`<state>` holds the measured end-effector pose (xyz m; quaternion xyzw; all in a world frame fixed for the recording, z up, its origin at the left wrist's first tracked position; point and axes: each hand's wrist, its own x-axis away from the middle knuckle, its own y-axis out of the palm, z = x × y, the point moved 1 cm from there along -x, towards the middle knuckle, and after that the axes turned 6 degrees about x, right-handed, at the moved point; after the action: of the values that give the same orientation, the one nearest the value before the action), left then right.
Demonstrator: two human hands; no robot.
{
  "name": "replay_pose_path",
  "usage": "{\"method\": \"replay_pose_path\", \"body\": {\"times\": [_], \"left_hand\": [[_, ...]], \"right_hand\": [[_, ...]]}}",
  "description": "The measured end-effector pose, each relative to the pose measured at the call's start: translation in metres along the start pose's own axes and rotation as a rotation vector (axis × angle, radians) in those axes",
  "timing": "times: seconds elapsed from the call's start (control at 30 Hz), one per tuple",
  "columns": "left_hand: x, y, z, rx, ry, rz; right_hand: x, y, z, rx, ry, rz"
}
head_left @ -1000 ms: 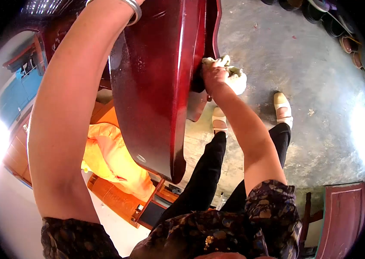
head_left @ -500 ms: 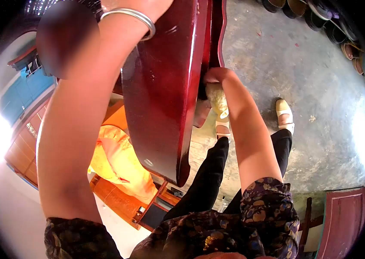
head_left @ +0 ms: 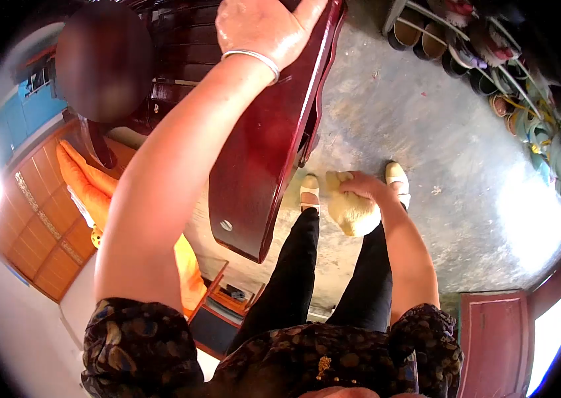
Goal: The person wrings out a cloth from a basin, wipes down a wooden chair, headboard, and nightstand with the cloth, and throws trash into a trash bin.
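My left hand [head_left: 264,30], with a silver bangle [head_left: 254,58] at its wrist, rests on a glossy dark red wooden panel [head_left: 247,166], seemingly the broad arm of a bench. Its thumb is stretched out toward the panel's right edge; the other fingers are mostly cut off by the top of the view. My right hand [head_left: 363,186] is closed on a bunched cream-yellow cloth [head_left: 355,215], which hangs above the floor in front of my legs, apart from the wood.
Slatted dark red wood [head_left: 184,53] continues behind the panel. A shoe rack [head_left: 426,40] lines the upper right. Orange fabric [head_left: 187,272] and a small table [head_left: 217,318] lie at lower left. A red door [head_left: 493,338] stands at lower right over the concrete floor [head_left: 479,219].
My right hand has drawn the cloth out from beside the panel's edge, down and toward me. My left hand has moved right and lower in view, so more of it shows.
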<state>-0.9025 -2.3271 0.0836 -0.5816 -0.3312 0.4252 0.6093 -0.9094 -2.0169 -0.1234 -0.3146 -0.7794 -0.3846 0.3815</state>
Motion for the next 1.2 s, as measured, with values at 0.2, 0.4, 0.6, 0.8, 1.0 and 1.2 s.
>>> {"method": "replay_pose_path", "body": {"times": [0.2,0.4,0.6,0.8,1.0,1.2], "left_hand": [[-0.003,-0.012,0.006,0.107,-0.104,-0.071],[0.007,-0.022,-0.009,0.249,-0.182,-0.036],[0.100,-0.045,-0.030,0.201,-0.087,-0.084],[0.216,-0.097,-0.081,0.394,-0.030,-0.227],[0.321,-0.113,-0.114,0.880,-0.009,-0.051],[0.423,-0.122,-0.158,1.178,-0.391,0.301]], "right_hand": [[0.082,0.004,-0.021,-0.444,-0.250,0.066],[0.223,-0.023,-0.092,-0.625,-0.344,0.705],[0.256,-0.115,-0.275,0.504,-0.959,1.418],[0.174,-0.097,-0.365,1.434,-0.205,1.519],[0.159,0.062,-0.314,1.328,-0.788,1.156],[0.162,0.206,-0.264,1.577,-0.805,0.772]]}}
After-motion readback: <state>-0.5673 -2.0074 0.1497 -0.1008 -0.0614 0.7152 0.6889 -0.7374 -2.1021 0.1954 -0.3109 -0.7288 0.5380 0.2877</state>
